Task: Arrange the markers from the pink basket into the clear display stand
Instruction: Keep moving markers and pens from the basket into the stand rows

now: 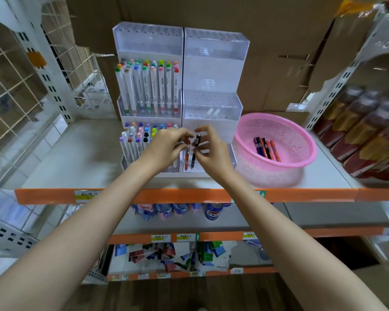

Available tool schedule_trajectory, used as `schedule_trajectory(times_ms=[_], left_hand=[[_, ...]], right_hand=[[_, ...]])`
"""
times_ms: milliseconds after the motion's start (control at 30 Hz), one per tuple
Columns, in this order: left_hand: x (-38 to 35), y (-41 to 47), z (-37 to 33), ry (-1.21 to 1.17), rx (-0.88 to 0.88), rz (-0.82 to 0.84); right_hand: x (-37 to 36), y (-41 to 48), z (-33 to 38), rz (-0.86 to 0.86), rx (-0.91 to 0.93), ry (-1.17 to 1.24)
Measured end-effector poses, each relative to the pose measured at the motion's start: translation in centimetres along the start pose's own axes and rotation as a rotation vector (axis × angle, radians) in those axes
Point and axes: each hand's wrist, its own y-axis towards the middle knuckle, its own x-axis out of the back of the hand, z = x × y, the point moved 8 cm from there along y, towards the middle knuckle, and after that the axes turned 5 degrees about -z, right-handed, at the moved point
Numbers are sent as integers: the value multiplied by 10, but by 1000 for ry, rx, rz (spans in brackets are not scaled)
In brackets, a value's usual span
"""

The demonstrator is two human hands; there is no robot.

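Two clear tiered display stands sit side by side on the white shelf. The left stand (148, 41) is full of white colour-capped markers. The right stand (213, 99) has an orange marker (187, 153) and a black marker (194, 151) upright in its bottom front row. My left hand (169, 147) pinches the top of the orange marker. My right hand (211, 149) pinches the cap of the black marker. The pink basket (276, 122) stands to the right and holds several orange, black and blue markers (266, 148).
The shelf has an orange front edge (144, 195) with price labels. Dark bottles (364, 135) crowd the right side. Cardboard boxes (267, 41) stand behind the stands. A wire grid rack (20, 86) is at the left. Lower shelves hold packaged goods.
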Motion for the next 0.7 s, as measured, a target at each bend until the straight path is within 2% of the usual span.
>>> schedule_trajectory(times_ms=[433,700], left_hand=[[3,3,6,128,130,-39],[1,3,12,18,176,-15]], right_hand=[[-7,9,2,142,-17,-90],[-12,11,-3,213,7,-183]])
